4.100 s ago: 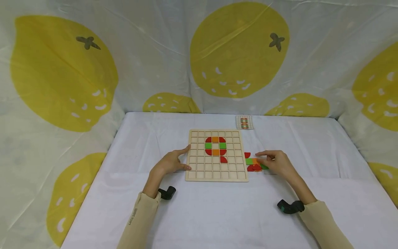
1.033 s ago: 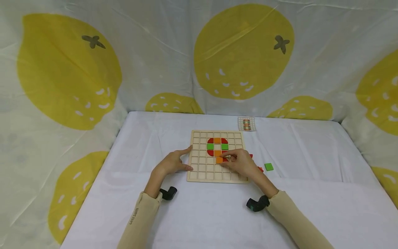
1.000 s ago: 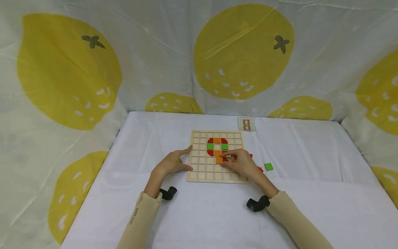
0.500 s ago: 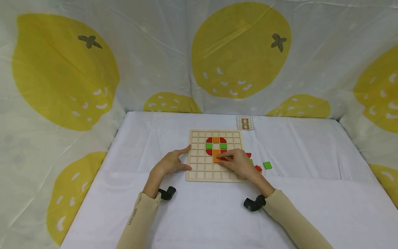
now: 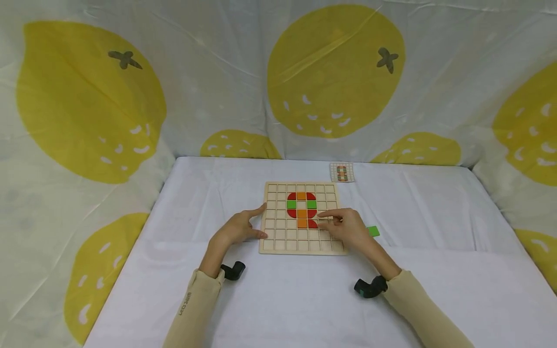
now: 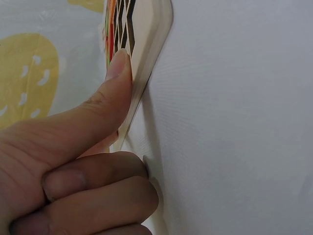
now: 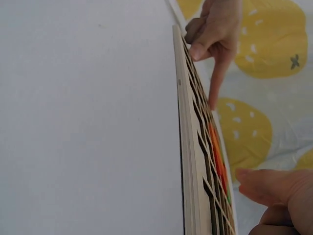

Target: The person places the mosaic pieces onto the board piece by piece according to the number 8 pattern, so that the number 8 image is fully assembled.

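Note:
A wooden grid board (image 5: pixel 287 244) lies on the white-covered table. In its upper middle, red rounded, orange and green tiles form a ring around one bare cell. Below the ring, an orange square tile (image 5: pixel 302 223) sits in a cell beside a red rounded tile (image 5: pixel 312 224). My left hand (image 5: pixel 235 228) steadies the board's left edge, thumb and index finger spread and touching it, the other fingers curled, as the left wrist view shows. Over the board's right part is my right hand (image 5: pixel 350 228), thumb and index finger apart, with no tile visible between them.
Behind the board's right corner lies a small pattern card (image 5: pixel 342 172). A loose green square tile (image 5: pixel 373 231) lies to the right, partly behind the right hand, which hides the other loose pieces. A lemon-print cloth (image 5: pixel 335 72) stands behind the table.
From the loose pieces, my right hand brought an orange square tile onto the board, left of the lower red tile. It has let go and drawn back right. My left hand stayed put.

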The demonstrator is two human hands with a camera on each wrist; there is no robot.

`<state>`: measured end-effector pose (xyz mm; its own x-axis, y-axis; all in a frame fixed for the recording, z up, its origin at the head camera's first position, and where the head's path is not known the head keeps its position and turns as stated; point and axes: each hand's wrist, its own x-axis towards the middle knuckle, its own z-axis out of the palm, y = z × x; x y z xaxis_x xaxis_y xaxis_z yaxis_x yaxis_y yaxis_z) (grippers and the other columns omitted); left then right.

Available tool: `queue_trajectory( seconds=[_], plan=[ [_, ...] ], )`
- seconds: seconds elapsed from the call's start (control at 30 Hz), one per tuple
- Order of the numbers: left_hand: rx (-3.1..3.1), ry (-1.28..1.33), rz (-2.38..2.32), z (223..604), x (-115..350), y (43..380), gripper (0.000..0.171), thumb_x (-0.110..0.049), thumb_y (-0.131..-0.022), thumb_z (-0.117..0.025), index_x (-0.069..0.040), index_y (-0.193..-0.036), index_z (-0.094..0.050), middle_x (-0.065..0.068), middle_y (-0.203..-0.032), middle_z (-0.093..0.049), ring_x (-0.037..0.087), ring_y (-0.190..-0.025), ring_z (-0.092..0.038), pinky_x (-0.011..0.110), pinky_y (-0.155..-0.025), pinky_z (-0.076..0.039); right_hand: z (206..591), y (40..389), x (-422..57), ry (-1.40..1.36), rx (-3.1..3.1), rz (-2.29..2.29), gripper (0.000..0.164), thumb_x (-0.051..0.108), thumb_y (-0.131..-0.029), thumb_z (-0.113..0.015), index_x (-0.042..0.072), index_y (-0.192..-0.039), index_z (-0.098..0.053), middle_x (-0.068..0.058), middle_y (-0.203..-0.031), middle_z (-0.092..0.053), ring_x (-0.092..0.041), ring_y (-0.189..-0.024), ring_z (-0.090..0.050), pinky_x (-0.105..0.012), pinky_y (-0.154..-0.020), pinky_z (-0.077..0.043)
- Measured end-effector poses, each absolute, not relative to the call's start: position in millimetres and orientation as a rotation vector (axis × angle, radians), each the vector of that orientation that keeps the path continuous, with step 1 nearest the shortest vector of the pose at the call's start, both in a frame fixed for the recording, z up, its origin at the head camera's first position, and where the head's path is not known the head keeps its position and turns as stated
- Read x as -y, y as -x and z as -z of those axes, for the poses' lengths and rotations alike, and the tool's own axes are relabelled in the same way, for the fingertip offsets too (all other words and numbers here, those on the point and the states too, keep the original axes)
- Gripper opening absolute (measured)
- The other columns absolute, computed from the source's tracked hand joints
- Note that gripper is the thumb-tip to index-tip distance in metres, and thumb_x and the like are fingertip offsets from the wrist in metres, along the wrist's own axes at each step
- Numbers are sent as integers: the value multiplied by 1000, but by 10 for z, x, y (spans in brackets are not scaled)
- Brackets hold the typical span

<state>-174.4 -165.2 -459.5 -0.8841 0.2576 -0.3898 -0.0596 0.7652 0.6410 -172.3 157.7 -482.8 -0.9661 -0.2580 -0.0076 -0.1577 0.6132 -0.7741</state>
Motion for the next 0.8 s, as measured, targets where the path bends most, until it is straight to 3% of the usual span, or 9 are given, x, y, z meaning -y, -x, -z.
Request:
queue_trajectory(
  seconds=[0.43, 0.8],
  plan=[
    [-2487, -159, -941, 4579, 1667, 1750, 97, -27, -84, -87, -26, -163, -31, -3, -63, -40, 13, -62, -34, 30, -63, -32, 4797, 1674, -2164, 136, -2772, 1197, 28, 21, -92, -79, 11, -118, -79, 3, -61, -36, -14, -58, -34, -24, -51, -26],
    [-2482, -164, -970, 4618, 1662, 1754, 96, -27, -84, -87, -26, -163, -32, -4, -61, -40, 12, -60, -34, 30, -62, -32, 4850, 1720, -2338, 123, -2770, 1228, 28, 15, -93, -78, 11, -120, -78, 2, -62, -37, -15, -56, -35, -24, -49, -28]
  ],
)
